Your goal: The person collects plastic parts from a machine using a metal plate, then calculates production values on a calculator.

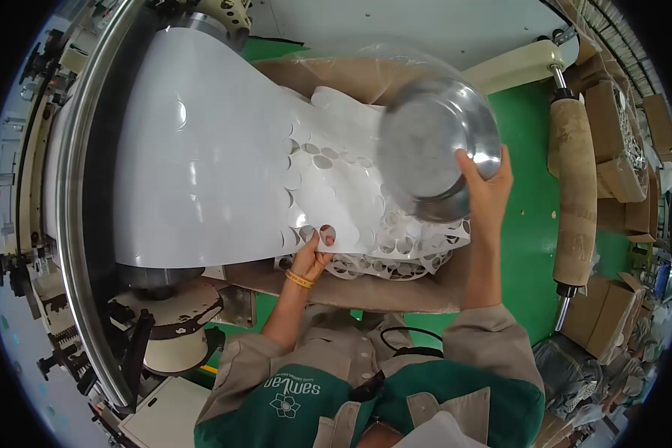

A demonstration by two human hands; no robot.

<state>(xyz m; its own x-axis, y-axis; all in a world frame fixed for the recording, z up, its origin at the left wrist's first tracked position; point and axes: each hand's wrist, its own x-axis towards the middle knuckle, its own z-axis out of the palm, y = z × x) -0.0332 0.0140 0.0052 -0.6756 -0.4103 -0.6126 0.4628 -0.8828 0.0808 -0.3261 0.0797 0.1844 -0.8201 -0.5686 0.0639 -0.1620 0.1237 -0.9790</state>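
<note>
A wide white sheet (201, 157) comes off the roller on the left and runs down into a cardboard box (418, 295). Round holes are cut through its right part. My left hand (310, 260) pinches the sheet's near edge, with a fingertip showing through one hole. In my right hand (489, 183) is a round, shiny metal bowl (425, 142), thumb over its rim. The bowl hangs above the perforated part of the sheet and hides some of it. Inside the box, more perforated sheet (396, 261) lies bunched up.
A steel bar (75, 201) and machine frame stand along the left. On the right, a brown-covered roller (575, 194) hangs from a cream arm (519, 66). Cardboard boxes (601, 317) are stacked beyond it on the green floor (519, 246). Clear plastic lines the box's far side.
</note>
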